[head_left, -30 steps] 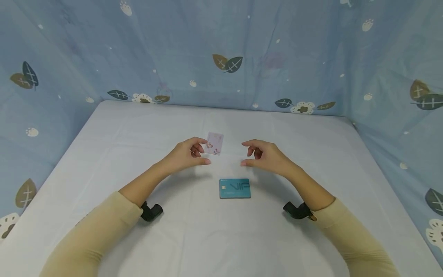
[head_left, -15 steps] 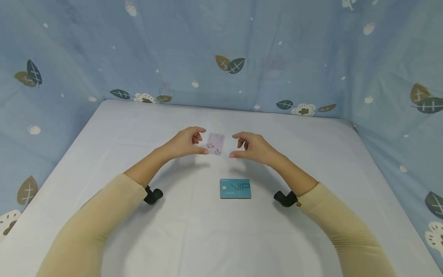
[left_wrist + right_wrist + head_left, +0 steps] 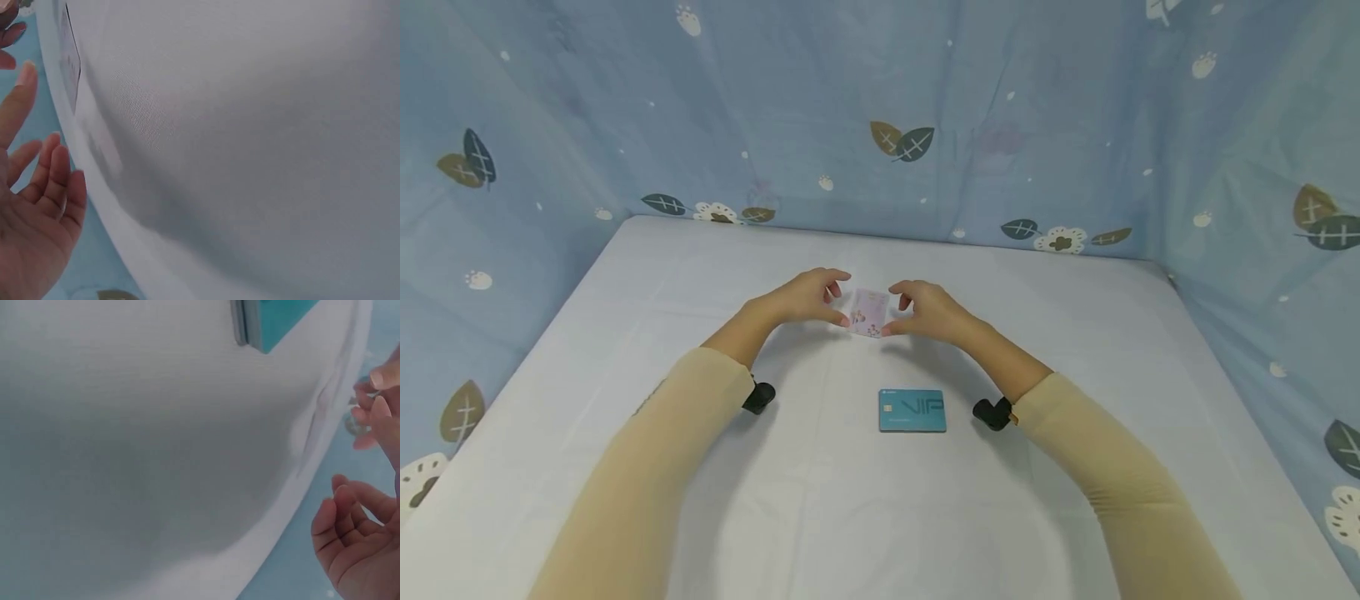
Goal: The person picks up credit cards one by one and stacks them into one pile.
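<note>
A pale pink card [image 3: 869, 312] with small printed figures lies on the white cloth, between the two hands in the head view. My left hand [image 3: 808, 297] hovers at its left side, thumb and fingers spread apart. On the other side my right hand [image 3: 931, 312] hovers too, its thumb tip overlapping the card's lower right edge in this view. Both wrist views show a gap between the loosely bent fingers and the cloth; from the left wrist, the pink card [image 3: 70, 59] lies beyond the left thumb. Nearer the person is a teal card [image 3: 912, 411] marked VIP, with visible thickness in the right wrist view.
A white cloth [image 3: 820, 500] covers the table. Blue patterned fabric [image 3: 760, 100] hangs along the back and sides. A black wrist camera [image 3: 760, 397] sits under the left sleeve, and another black camera [image 3: 992, 413] under the right sleeve.
Both hands have moved forward and closer together, to either side of the pink card. The pink card and the teal VIP card have stayed where they were on the cloth.
</note>
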Tool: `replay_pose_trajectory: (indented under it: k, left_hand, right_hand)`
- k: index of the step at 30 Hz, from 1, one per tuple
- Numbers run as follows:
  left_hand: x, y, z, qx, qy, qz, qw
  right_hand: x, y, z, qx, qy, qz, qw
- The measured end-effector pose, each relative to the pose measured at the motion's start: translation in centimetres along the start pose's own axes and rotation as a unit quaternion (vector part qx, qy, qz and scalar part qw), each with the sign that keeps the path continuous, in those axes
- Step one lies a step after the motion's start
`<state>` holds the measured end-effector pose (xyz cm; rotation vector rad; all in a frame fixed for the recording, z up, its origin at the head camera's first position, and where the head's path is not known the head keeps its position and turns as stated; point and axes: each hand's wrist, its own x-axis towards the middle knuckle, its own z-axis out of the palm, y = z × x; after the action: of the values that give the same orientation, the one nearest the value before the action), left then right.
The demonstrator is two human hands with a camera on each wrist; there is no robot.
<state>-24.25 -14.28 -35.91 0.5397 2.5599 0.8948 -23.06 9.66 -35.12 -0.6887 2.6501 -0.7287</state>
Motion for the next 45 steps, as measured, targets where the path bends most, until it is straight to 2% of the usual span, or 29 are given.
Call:
replay_pose_trajectory:
  k: [4, 10, 20, 25, 29, 32, 36, 45]
  left_hand:
    - [0.8, -0.1, 0.2, 0.002, -0.009, -0.019, 0.9998]
    - [1.8, -0.6, 0.7, 0.016, -0.022, -0.031, 0.9991]
    - [2.6, -0.6, 1.3, 0.057, -0.029, -0.031, 0.9975]
    - [2.9, -0.3, 1.7, 0.079, -0.011, -0.029, 0.9964]
    - [2.9, 0.1, 1.8, 0.08, 0.004, -0.043, 0.9958]
    - [2.8, 0.4, 1.9, 0.083, 0.011, -0.056, 0.9949]
    - [2.8, 0.8, 2.1, 0.092, 0.022, -0.07, 0.993]
    - [3.1, 0.9, 2.2, 0.092, 0.023, -0.087, 0.9917]
  right_hand:
    - [0.8, 0.2, 0.4, -0.023, -0.015, 0.015, 1.0]
    - [1.8, 0.8, 1.2, -0.064, -0.035, 0.039, 0.997]
    - [2.6, 1.1, 1.5, -0.094, -0.052, 0.031, 0.994]
    - [2.7, 1.2, 1.4, -0.076, -0.055, 0.031, 0.995]
    - [2.8, 1.2, 1.5, -0.048, -0.051, 0.035, 0.997]
    - [3.0, 0.9, 1.5, -0.006, -0.039, 0.057, 0.998]
    - [3.1, 0.5, 1.7, 0.048, -0.02, 0.101, 0.993]
    - [3.1, -0.3, 2.2, 0.015, -0.004, 0.16, 0.987]
